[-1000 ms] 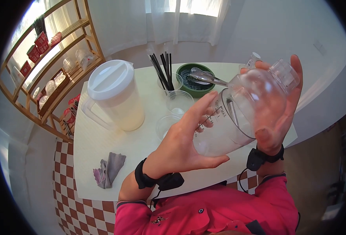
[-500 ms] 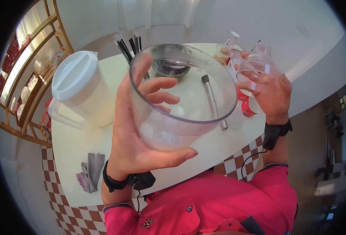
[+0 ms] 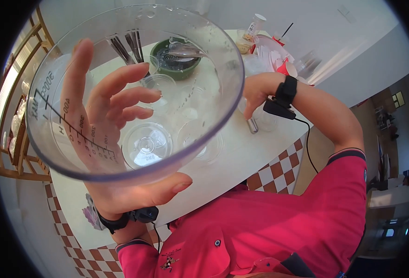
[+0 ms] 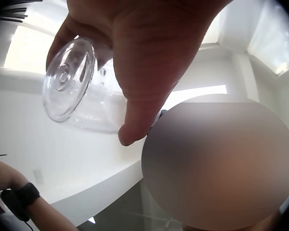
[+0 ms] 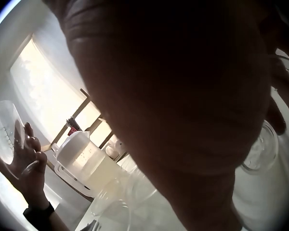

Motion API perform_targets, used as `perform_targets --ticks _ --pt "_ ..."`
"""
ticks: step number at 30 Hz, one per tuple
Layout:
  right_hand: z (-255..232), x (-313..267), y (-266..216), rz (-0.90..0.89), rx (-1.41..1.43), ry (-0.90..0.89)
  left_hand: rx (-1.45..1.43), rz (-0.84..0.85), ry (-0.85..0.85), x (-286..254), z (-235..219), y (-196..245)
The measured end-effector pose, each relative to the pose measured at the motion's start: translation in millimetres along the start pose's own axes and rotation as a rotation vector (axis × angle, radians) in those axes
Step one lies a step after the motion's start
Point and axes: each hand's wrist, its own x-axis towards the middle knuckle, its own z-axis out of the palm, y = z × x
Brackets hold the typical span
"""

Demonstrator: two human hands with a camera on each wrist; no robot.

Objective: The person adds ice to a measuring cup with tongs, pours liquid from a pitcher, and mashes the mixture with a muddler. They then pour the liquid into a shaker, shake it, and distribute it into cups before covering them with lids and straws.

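My left hand (image 3: 98, 139) holds up a clear shaker cup (image 3: 176, 160) with black measuring marks, its wide mouth towards the head camera. Fingers lie along one side of it and the thumb along the other; its round base (image 4: 65, 82) shows in the left wrist view. My right hand (image 3: 258, 90) reaches low over the right part of the table, its fingers partly hidden behind the cup. In the right wrist view those fingers curl around a clear plastic rim, the shaker's top (image 5: 284, 60). A metal rod (image 3: 253, 126) lies just below this hand.
Several clear plastic cups (image 3: 147, 144) stand on the white table (image 3: 241, 160). Farther back are black straws (image 3: 132, 46) and a green bowl (image 3: 175, 73) with tongs. A lidded jug (image 5: 89, 163) stands left. Red paper cups (image 3: 288, 68) and a small jar (image 3: 246, 45) sit back right.
The shaker's top has come off the cup. My left hand has brought the cup left and up towards the head camera, while my right hand has carried the top away and down to the table.
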Motion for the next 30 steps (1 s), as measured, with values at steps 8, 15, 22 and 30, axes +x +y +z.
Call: perform_targets --ticks 8,15,22,30 --pt "-48 50 -57 0.044 -0.279 -0.301 -0.173 -0.077 0.093 0 -3 2" --pt "-55 45 -51 0.064 -0.294 -0.254 -0.165 -0.024 -0.038 0 -19 -10" --pt "-58 39 -56 0.070 -0.355 -0.121 -0.040 -0.135 0.033 -2 -7 2" --pt "-54 30 -46 -0.018 -0.229 0.048 -0.092 -0.140 0.008 3 -19 -7"
